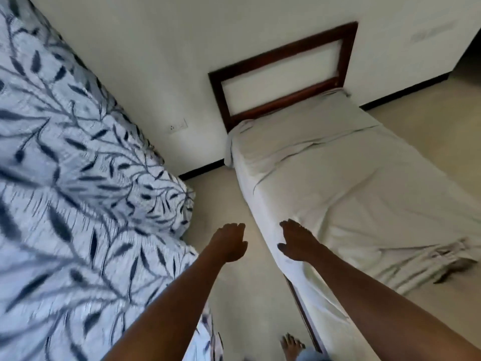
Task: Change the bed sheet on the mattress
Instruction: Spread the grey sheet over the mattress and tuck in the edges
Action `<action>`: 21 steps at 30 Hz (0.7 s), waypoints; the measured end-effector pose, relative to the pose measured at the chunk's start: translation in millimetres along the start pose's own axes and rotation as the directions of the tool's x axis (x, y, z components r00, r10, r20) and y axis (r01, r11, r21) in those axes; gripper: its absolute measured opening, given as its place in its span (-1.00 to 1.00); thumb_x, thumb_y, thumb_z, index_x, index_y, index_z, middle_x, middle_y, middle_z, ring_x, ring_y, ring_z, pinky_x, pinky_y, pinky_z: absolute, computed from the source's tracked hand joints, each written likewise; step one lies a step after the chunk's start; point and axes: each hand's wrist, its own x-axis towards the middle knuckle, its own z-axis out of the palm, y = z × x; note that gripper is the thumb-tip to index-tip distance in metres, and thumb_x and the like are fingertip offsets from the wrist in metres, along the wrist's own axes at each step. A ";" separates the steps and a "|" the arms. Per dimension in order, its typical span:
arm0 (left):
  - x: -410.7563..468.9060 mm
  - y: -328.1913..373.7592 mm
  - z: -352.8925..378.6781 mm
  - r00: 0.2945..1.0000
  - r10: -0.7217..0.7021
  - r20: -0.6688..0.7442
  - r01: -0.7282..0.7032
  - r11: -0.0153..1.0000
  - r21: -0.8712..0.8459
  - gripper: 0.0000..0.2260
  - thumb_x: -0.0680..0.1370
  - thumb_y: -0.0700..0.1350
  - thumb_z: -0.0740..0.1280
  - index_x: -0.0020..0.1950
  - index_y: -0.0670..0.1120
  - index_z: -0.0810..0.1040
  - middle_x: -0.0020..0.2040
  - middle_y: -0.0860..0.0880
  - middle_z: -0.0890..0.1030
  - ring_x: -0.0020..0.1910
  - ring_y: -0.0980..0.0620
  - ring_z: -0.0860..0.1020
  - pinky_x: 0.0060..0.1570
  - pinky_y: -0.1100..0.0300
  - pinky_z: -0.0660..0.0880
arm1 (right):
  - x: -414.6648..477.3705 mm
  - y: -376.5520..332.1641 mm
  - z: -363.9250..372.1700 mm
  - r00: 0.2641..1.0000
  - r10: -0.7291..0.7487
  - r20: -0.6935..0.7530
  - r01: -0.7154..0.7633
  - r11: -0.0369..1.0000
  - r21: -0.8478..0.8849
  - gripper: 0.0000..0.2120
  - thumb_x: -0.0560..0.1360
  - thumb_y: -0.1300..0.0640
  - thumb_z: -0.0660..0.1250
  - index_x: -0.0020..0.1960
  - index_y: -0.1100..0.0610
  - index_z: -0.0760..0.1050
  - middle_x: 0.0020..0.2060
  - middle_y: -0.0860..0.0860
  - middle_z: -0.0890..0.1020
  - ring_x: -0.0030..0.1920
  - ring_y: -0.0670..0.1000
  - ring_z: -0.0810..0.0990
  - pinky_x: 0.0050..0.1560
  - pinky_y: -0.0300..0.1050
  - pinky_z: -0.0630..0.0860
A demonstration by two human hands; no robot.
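With the left hand [229,246] held open nearby, the right hand [299,243] is being laid flat on the near left edge of the bed sheet [351,183], which may be getting caught at the far headboard [283,53] corners if pulled one-sidedly.

Bed sheet [351,183]: pale matt cloth that lay creased and rumpled | headboard [283,53]: dark wood frame with a low sheen, set round a pale matt panel | patterned cover [78,165]: white cloth printed with dark blue leaves, its weave looked ribbed | floor [234,204]: smooth, pale, faintly glossy | wall [156,61]: showed plain matt paint
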 end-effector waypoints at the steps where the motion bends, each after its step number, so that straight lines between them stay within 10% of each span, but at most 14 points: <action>1: 20.5 -11.5 -11.5 1.000 0.003 0.019 -0.003 0.999 0.032 -0.48 0.66 0.06 0.19 0.56 -0.13 0.23 0.48 -0.16 0.39 0.46 -0.16 0.35 0.43 -0.02 0.31 | 19.1 -2.2 -10.3 1.000 -0.001 -0.022 0.002 1.000 0.020 -0.31 0.60 -0.05 0.28 0.60 0.18 0.11 0.59 0.16 0.20 0.61 0.12 0.15 0.53 0.10 0.22; 9: 199.6 -44.9 -35.2 0.962 0.200 0.185 -0.224 0.967 0.121 -0.45 0.67 0.08 0.18 0.60 -0.12 0.16 0.50 -0.16 0.37 0.47 -0.14 0.34 0.40 0.02 0.32 | 105.8 35.4 5.2 0.942 0.332 -0.042 -0.306 0.905 0.295 -0.36 0.61 -0.05 0.28 0.60 0.13 0.16 0.56 0.10 0.27 0.54 0.11 0.28 0.50 -0.01 0.26; 15: 313.1 -21.5 23.7 0.797 0.424 0.431 -0.524 0.840 0.143 -0.52 0.67 0.03 0.20 0.55 -0.11 0.26 0.42 -0.15 0.45 0.41 -0.14 0.41 0.34 0.01 0.40 | 117.1 76.3 128.3 0.665 0.725 0.180 -0.682 0.490 0.543 -0.39 0.59 -0.04 0.33 0.55 0.17 0.25 0.43 0.17 0.42 0.42 0.16 0.43 0.37 -0.04 0.38; 21: 394.1 33.1 135.9 0.615 0.593 0.519 -0.737 0.666 0.113 -0.48 0.66 0.00 0.21 0.62 0.03 0.20 0.58 -0.15 0.27 0.53 -0.17 0.27 0.46 -0.06 0.29 | 129.3 112.0 238.2 0.384 0.870 0.309 -0.714 0.068 0.697 -0.42 0.50 0.15 0.44 0.46 0.24 0.38 0.36 0.25 0.45 0.40 0.27 0.44 0.36 0.06 0.40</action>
